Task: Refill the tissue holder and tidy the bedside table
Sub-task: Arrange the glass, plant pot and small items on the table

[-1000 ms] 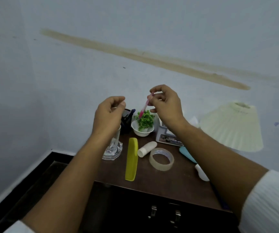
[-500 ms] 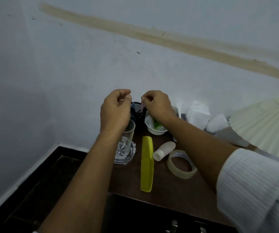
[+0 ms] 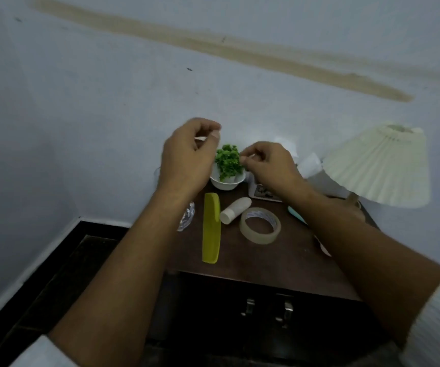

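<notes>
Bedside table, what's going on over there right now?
A person's left-hand grip pinches a small pale item. The right-hand grip pinches beside the green plant in its white bowl; what it holds is unclear. A yellow plastic comb, white tube and clear tape roll lie loose on the dark wooden table.

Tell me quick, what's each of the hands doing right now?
Left hand: curled, pinching a small white item, too small to identify.
Right hand: fingertips pinched beside the green plant; whether it holds anything cannot be told.
</notes>
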